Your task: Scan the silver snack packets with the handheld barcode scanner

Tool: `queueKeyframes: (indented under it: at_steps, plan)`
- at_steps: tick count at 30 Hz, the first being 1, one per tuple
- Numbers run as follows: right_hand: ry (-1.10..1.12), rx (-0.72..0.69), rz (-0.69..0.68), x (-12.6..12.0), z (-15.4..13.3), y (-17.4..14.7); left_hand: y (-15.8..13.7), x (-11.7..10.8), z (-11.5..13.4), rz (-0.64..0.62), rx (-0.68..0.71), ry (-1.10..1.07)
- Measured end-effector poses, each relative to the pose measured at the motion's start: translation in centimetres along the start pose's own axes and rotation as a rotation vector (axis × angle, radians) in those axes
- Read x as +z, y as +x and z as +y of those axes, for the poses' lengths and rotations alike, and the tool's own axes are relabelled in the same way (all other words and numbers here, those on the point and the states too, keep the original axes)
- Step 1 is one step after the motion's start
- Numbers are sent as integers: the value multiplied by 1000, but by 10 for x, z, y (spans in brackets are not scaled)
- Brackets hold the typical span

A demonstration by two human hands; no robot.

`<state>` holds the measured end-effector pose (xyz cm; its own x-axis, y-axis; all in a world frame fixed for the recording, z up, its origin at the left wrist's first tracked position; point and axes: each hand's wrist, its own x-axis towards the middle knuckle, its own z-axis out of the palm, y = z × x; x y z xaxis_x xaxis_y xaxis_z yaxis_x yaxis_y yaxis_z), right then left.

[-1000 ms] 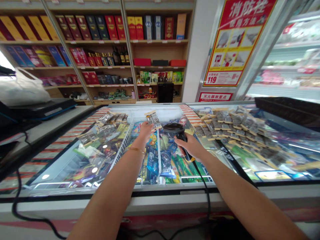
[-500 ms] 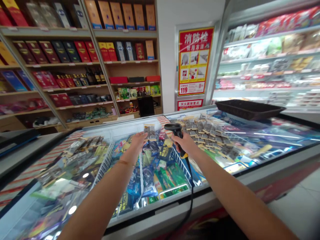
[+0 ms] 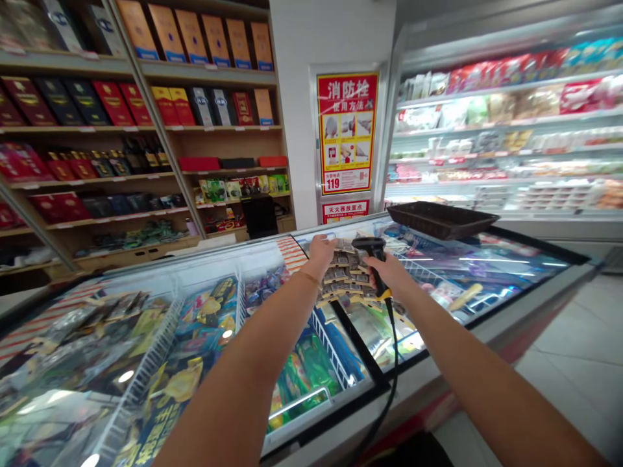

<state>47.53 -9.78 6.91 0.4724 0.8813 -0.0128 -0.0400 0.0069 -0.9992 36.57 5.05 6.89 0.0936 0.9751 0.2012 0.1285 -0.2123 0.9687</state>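
My right hand (image 3: 392, 275) grips the handle of a black barcode scanner (image 3: 370, 246) with yellow trim, its cable (image 3: 389, 363) running down over the freezer front. The scanner's head points left, towards my left hand. My left hand (image 3: 322, 251) is at the back left of a pile of small packets (image 3: 350, 275) on the freezer's glass top, its fingers closed at the edge of a small packet (image 3: 344, 245). That packet is hard to tell apart from the pile behind it.
Beneath the glass of the chest freezer, wire baskets (image 3: 335, 347) hold bagged goods. A dark plastic tray (image 3: 442, 220) stands on the freezer to the right. Boxed goods fill the shelves (image 3: 224, 130) behind; a lit display cooler (image 3: 506, 136) stands at the right.
My left hand has moved right with the small packet, from above the middle baskets to the pile. The scanner has stayed in my right hand. The view has turned right.
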Motion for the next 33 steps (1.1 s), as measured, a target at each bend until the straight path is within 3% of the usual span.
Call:
queueKeyframes:
  at_steps: [4,8,14,21,24,27,30,33]
  plan:
    - [-16,9,-6,9,0,-4,5,-16,-6,7,74,72]
    - [11,33,-41,37,2,-13,3,-71,-24,59,75,160]
    - [2,-1,-161,104,10,-32,-16,-208,-66,248,4,343]
    - [-8,10,-305,188,24,-69,-78,-382,-88,531,-133,638]
    - [14,37,-319,211,38,-81,-107,-451,-98,695,-239,1004]
    - [23,64,-337,222,56,-87,-133,-510,-114,830,-347,1152]
    - [5,70,-366,220,68,-88,-154,-543,-123,733,-568,1217]
    - [4,73,-380,212,71,-86,-170,-545,-119,536,-687,1267]
